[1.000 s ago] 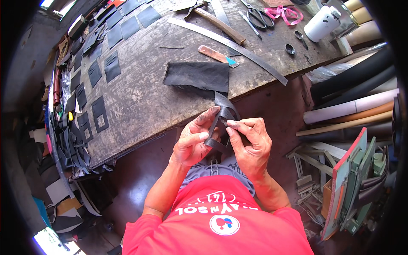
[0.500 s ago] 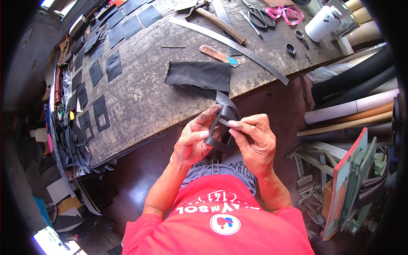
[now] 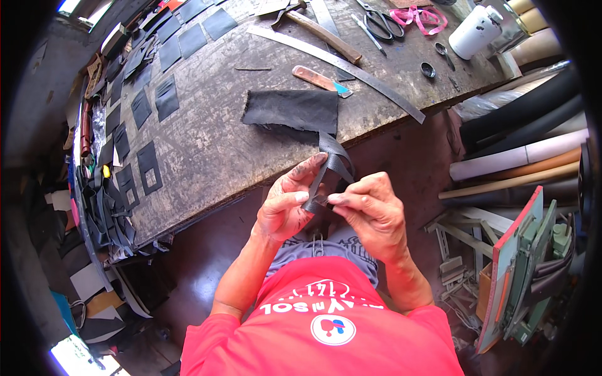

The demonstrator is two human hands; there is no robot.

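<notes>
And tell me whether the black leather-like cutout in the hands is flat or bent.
Bent: the black leather-like cutout arches beyond the left hand, its bands curving rather than lying flat.

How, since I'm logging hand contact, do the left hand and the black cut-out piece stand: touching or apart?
Touching: the head view shows the left hand holding the black cut-out piece, fingers against its left edge, no gap.

- Table (image 3: 207,135): worn wood, matt, scuffed and scratched.
- Held black strip (image 3: 338,164): leather-like, finely grained, slight sheen.
- Black sheet (image 3: 291,108) near the table's edge: matt, cloth-like, ragged borders.
- Long ruler (image 3: 376,86): smooth metal, dull shine.
- Hammer (image 3: 323,36), far: smooth wooden handle.
- Bottle (image 3: 475,34), far right: smooth white plastic, dark-smeared.
- Shirt (image 3: 282,338), near: matt red cloth.
</notes>
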